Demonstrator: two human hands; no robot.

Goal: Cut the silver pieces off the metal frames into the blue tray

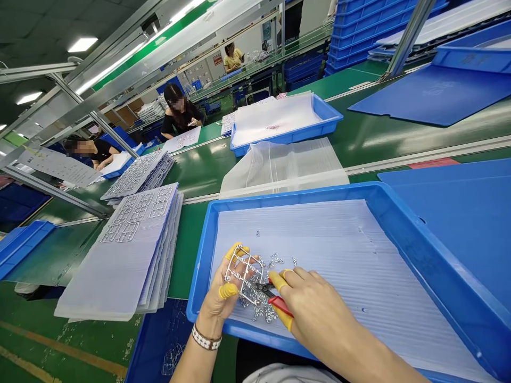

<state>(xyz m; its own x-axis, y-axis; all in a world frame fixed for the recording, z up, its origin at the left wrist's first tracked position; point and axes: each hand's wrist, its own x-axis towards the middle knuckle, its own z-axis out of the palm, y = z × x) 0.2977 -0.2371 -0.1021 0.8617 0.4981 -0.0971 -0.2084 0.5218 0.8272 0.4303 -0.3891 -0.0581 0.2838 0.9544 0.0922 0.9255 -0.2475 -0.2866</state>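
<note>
My left hand (222, 294), with yellow finger covers on some fingers, grips a silver sprue frame (245, 272) by its left side, tilted above a blue tray (295, 196). In my right hand (319, 306), also wearing yellow finger covers, are red-handled nippers (281, 305). Their dark jaws are at the right side of the frame; whether the blades touch it I cannot tell. Below both hands a pile of small shiny silver parts (265, 314) lies on the white sheets (339, 244) lining the tray, with a few loose pieces farther up.
Left of the tray, stacked sheets (107, 276) carry several sprue frames (138, 210). Beyond stands another lined blue tray (327, 125). A blue bin (159, 340) with frame scraps sits below. A blue board (451, 207) lies right. Co-workers sit across the line, one person (181, 114) nearest.
</note>
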